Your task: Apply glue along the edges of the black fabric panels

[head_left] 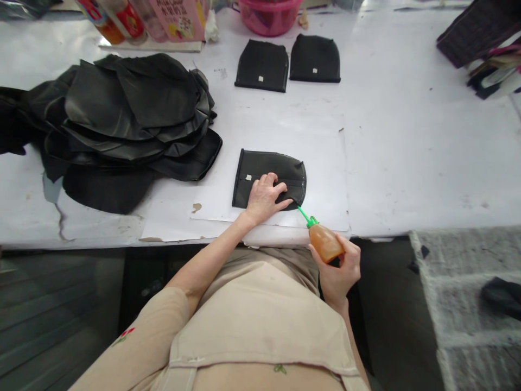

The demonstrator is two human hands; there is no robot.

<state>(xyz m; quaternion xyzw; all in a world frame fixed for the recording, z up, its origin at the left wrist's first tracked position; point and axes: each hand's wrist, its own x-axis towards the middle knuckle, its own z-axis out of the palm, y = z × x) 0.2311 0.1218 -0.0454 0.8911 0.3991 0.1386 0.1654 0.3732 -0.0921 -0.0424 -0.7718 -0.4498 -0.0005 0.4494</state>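
A black leather-like panel [268, 162], with a rolled edge on its left and a small pale tag, lies on a white sheet near the table's front. My left hand [265, 198] rests on it with fingers apart, the thumb near the panel's lower right edge. In my right hand [342, 271] is a squeeze bottle [325, 243] of amber liquid, tilted so that its green nozzle meets that edge by my left thumb. Whether any liquid is coming out is too small to tell.
To the left is a heap of black pieces [134, 108]. Two similar black panels [261, 62] [315, 57] lie farther back. A pink basket [268, 16], bottles [126, 21] and a pink carton [181, 21] line the back. A dark box [476, 32] stands at far right.
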